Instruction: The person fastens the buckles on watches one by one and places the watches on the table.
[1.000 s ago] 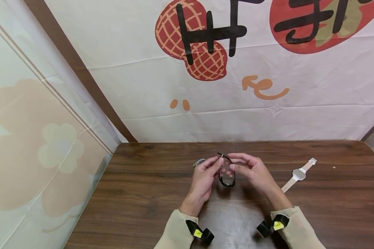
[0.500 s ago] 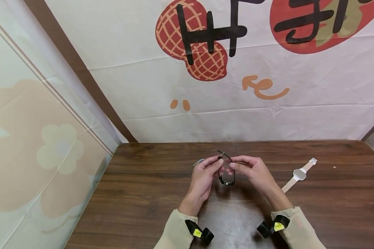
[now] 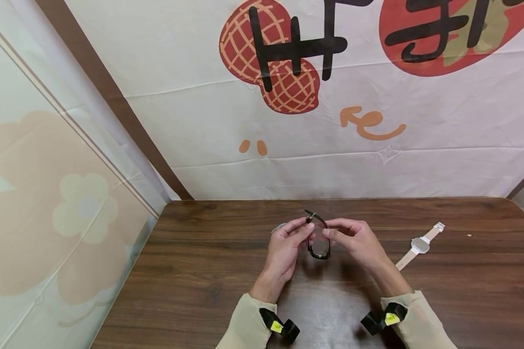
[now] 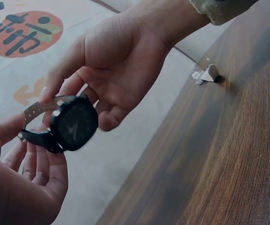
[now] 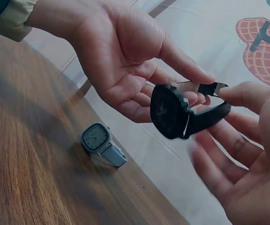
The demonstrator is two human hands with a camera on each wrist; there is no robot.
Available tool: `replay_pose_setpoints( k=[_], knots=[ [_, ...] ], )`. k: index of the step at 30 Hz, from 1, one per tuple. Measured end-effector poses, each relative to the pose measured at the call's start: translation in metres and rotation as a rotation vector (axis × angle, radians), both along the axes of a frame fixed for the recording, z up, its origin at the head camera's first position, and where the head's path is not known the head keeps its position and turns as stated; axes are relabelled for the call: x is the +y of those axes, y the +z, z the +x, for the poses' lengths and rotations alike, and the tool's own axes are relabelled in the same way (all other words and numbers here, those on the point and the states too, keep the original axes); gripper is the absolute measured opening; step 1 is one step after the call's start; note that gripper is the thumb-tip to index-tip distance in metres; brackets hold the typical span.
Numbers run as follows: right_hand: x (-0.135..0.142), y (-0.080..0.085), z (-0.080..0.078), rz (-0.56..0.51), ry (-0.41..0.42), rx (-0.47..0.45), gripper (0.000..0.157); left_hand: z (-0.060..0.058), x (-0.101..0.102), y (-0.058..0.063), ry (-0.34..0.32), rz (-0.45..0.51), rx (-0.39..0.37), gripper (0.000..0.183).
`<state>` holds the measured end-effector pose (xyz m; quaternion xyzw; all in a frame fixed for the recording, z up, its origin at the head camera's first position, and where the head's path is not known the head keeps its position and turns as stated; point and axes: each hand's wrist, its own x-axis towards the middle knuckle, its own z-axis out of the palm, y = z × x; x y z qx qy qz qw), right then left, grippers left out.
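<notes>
A black wristwatch [image 3: 319, 255] is held up over the table between both hands, its strap bent into a loop with the case hanging at the bottom. My left hand [image 3: 284, 245] pinches the strap near the buckle end. On the other side my right hand [image 3: 360, 242] grips the strap between thumb and index finger. In the left wrist view the dark square face of the black wristwatch [image 4: 74, 124] shows, with strap holes visible on the loop. The right wrist view shows the left thumb pressing on the strap of the black wristwatch [image 5: 167, 112].
A watch with a pale strap [image 3: 419, 245] lies on the right of the wooden table [image 3: 192, 286]. A grey-blue watch [image 5: 96, 137] rests on the table beyond my left hand, mostly hidden in the head view. A printed cloth [image 3: 209, 121] hangs behind the table.
The right fingertips have shifted slightly to the right along the strap, and the black wristwatch has risen and tilted a little. The left hand stays almost in place.
</notes>
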<state>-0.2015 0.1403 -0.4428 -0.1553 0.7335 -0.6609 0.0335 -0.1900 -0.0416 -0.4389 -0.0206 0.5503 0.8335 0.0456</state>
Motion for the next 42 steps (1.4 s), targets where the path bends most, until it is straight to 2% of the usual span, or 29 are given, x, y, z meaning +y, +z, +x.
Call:
replay_pose_setpoints(
  k=[3, 9, 14, 18, 27, 34, 42],
  knots=[
    [0.0008, 0.0005, 0.0003, 0.037, -0.009, 0.007, 0.026, 0.0005, -0.0001, 0.0008, -0.004, -0.008, 0.010, 0.032],
    [0.0018, -0.0012, 0.0012, -0.047, 0.085, 0.041, 0.030, 0.0013, 0.0002, 0.0014, -0.003, -0.022, 0.014, 0.030],
    [0.0021, -0.0017, 0.0024, -0.064, 0.126, 0.088, 0.036, 0.0004, -0.0010, 0.0028, 0.006, -0.026, 0.014, 0.032],
    [0.0013, -0.0013, 0.0032, -0.094, 0.160, 0.087, 0.038, -0.0005, -0.0028, 0.0040, 0.019, -0.024, 0.007, 0.034],
    [-0.0009, 0.0000, 0.0040, -0.087, 0.172, 0.098, 0.038, -0.0011, -0.0037, 0.0036, 0.018, -0.034, -0.004, 0.030],
    [-0.0020, 0.0010, 0.0041, -0.090, 0.176, 0.103, 0.037, 0.0002, -0.0036, 0.0036, -0.016, -0.042, 0.004, 0.023],
    [-0.0012, -0.0004, 0.0024, -0.039, 0.160, 0.112, 0.036, -0.0003, -0.0030, 0.0033, -0.019, -0.046, 0.020, 0.027]
  ],
)
